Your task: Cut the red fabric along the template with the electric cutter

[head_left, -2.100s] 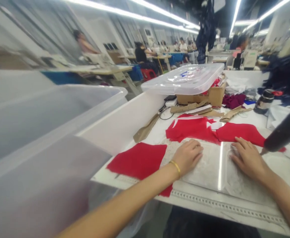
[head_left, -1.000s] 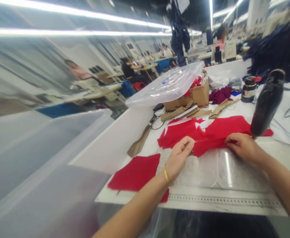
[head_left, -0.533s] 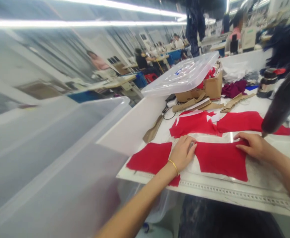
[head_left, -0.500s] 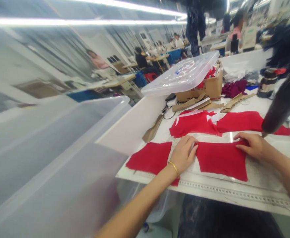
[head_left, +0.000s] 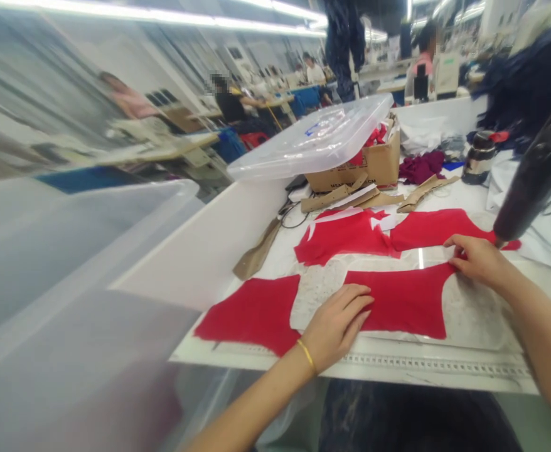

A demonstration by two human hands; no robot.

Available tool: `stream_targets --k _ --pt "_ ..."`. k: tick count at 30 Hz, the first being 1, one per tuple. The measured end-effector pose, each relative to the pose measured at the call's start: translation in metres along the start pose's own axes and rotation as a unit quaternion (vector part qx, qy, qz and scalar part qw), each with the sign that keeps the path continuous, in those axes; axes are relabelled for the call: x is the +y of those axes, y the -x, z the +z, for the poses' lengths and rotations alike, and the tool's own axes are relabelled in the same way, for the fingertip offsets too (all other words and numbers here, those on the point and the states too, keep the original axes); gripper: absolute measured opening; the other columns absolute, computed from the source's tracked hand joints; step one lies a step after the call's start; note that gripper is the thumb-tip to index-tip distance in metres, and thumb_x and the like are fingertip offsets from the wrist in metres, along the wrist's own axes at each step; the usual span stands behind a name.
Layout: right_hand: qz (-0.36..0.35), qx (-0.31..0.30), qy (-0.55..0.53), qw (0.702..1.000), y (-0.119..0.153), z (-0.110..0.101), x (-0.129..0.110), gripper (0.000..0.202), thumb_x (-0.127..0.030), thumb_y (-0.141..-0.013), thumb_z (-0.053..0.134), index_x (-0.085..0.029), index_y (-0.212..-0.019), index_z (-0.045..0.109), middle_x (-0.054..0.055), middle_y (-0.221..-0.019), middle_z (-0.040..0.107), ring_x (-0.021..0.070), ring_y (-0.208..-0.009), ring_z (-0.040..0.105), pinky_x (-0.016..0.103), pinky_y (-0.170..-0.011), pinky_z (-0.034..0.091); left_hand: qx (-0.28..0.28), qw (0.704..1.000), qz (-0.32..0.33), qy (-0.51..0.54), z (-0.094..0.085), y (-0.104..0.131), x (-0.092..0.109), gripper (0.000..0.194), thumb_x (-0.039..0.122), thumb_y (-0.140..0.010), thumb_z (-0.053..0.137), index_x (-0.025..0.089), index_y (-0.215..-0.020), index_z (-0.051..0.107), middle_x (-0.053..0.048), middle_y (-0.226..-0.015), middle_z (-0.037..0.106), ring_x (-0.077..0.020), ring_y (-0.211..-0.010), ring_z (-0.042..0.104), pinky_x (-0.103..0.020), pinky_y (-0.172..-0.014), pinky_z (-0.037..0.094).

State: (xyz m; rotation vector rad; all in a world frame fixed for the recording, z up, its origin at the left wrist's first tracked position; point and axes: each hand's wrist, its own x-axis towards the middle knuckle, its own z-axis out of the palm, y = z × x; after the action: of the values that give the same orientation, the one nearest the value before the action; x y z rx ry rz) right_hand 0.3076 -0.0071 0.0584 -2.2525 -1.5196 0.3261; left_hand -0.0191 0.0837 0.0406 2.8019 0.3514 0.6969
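1. On the table (head_left: 445, 378), near its front edge: one panel (head_left: 405, 304) of red cloth, spread flat, its far right corner drawn out to a point.
2. Left hand (head_left: 339, 323): palm down, fingers close together and extended, tips resting on the panel's left part; nothing gripped.
3. Bracelet (head_left: 306, 358): yellow, on the left wrist.
4. Right hand (head_left: 477, 260): thumb and forefinger clamped on the panel's far right corner; the other fingers curled, partly hidden from me.
5. Red piece (head_left: 256, 307): flat, left of the panel and apart from it, its near tip behind the left forearm.
6. Two further reds, beyond the panel: a ragged scrap (head_left: 346, 238) with white bits on it, and a smoother length (head_left: 428, 227) adjoining it on the right.
7. Tape (head_left: 411, 363): printed with a scale, running along the table's front edge.
8. Black tool (head_left: 532, 176): slanting, its narrow end at the right hand; contact cannot be told.
9. Carton (head_left: 383, 164): red cloth inside, a clear lid (head_left: 317, 138) tilted above it.
10. Brown strips (head_left: 336, 196): before the carton.
11. Purple cloth (head_left: 421, 167) and dark jar (head_left: 479, 160): right of the carton.
12. Bin (head_left: 91, 295): translucent, left of the table.
13. Co-worker (head_left: 231, 103) in black: seated, well back.
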Motion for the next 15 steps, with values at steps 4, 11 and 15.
stream_targets --k 4,11,15 --pt "0.025 0.026 0.018 0.999 -0.004 -0.011 0.01 0.028 -0.013 -0.079 0.063 -0.022 -0.104 0.072 0.003 -0.084 0.074 0.0188 -0.074 0.068 0.028 -0.066 0.048 0.015 1.0 0.017 -0.006 0.0 -0.001 0.0 0.021 0.015 -0.103 0.05 0.017 -0.116 0.066 -0.013 -0.115 0.073 -0.0235 -0.108 0.069 -0.039 -0.099 0.06" --pt "0.034 0.017 0.071 0.997 -0.002 -0.009 0.016 0.027 -0.027 -0.072 0.078 -0.025 -0.099 0.074 0.005 -0.096 0.073 0.0267 -0.089 0.069 0.033 -0.067 0.048 0.017 0.999 0.009 -0.028 0.013 -0.028 -0.01 0.023 0.016 -0.103 0.047 0.016 -0.113 0.067 -0.012 -0.108 0.071 -0.0236 -0.101 0.067 -0.039 -0.091 0.06" --pt "-0.017 0.062 0.008 0.998 -0.003 -0.003 0.012 0.025 -0.028 -0.075 0.075 -0.023 -0.1 0.074 0.006 -0.098 0.07 0.024 -0.087 0.067 0.036 -0.076 0.052 -0.056 0.992 -0.06 -0.099 0.02 -0.063 -0.021 0.024 0.014 -0.099 0.049 0.013 -0.109 0.071 -0.014 -0.106 0.069 -0.0261 -0.1 0.063 -0.042 -0.092 0.057"
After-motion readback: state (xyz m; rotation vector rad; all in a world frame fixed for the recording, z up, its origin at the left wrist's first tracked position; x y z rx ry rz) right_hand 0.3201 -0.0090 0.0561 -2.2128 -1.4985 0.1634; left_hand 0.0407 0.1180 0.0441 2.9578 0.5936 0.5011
